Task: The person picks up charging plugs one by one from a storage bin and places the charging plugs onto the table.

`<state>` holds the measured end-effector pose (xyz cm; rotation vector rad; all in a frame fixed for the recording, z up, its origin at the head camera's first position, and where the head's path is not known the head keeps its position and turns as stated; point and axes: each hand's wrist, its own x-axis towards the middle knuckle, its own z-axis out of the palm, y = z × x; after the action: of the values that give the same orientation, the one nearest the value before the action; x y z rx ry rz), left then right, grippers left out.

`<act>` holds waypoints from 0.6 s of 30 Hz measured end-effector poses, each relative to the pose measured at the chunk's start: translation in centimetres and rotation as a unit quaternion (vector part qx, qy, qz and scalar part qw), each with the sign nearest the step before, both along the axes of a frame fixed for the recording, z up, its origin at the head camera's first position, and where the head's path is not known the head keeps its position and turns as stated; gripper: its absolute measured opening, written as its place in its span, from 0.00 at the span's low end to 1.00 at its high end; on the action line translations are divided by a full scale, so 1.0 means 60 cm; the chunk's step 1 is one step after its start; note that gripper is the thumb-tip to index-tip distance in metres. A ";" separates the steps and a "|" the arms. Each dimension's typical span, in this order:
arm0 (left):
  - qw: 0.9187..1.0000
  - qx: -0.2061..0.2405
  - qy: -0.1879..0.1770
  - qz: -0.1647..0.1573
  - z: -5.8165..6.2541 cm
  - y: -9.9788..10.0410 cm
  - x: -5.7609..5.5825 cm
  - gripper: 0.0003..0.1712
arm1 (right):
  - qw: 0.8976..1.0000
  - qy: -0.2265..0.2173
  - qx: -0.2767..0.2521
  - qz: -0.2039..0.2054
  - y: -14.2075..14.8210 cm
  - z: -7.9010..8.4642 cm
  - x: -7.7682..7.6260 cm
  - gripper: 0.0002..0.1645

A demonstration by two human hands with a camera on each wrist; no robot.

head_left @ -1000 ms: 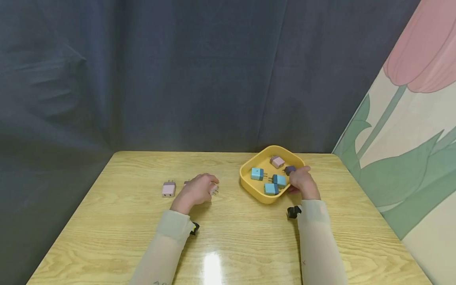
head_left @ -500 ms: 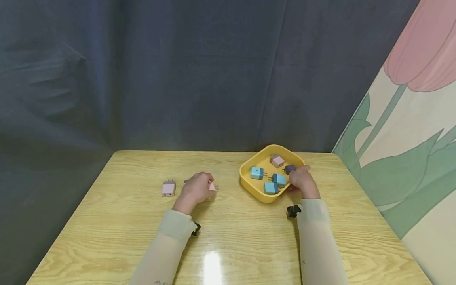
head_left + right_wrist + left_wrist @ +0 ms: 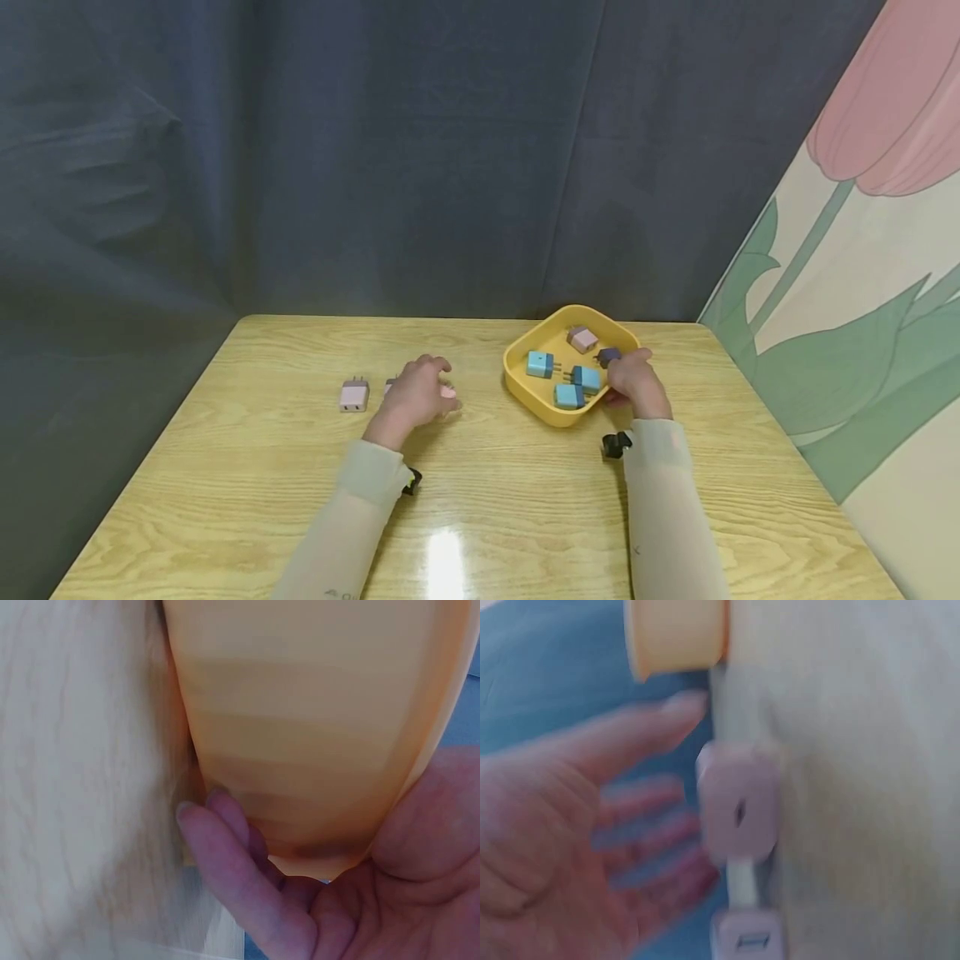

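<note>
My left hand (image 3: pixel 415 395) is over the table with thumb and fingers spread around a pink plug charger (image 3: pixel 447 392). In the left wrist view a gap shows between the fingers and that charger (image 3: pixel 739 802), which rests on the wood. A second pink charger (image 3: pixel 389 385) is mostly hidden behind the hand, and a third pink charger (image 3: pixel 354 396) lies farther left, prongs pointing away. At the right, my right hand (image 3: pixel 637 383) grips the near right corner of a yellow tray (image 3: pixel 536 406), its fingers curled against the outer wall.
Inside the tray lie several chargers: blue ones, such as a blue charger (image 3: pixel 539 364), a pink charger (image 3: pixel 582 338) and a dark purple charger (image 3: pixel 608 357). A dark curtain (image 3: pixel 420 167) hangs behind the table (image 3: pixel 487 500); a flower-painted wall (image 3: pixel 870 317) stands at the right.
The pink charger by my left hand was pinched and turned half a second ago; now the fingers have spread off it. My right hand and the tray stay in place.
</note>
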<state>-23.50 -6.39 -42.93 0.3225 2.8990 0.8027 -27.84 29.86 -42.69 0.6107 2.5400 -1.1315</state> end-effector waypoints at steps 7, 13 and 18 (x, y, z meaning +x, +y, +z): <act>0.994 0.005 0.010 -0.105 0.006 -0.025 -0.009 0.31 | 1.000 0.003 0.005 -0.001 0.001 -0.001 -0.002 0.45; 0.995 -0.025 0.012 -0.095 -0.001 -0.019 -0.011 0.25 | 1.000 0.000 0.004 -0.004 0.001 -0.002 -0.001 0.44; 0.998 -0.022 0.031 -0.052 -0.005 -0.014 -0.012 0.26 | 1.000 0.000 0.002 -0.006 0.001 -0.003 -0.004 0.44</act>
<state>-24.20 -7.24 -43.25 0.4978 2.9242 0.7252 -28.06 29.95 -42.89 0.6271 2.5433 -1.1304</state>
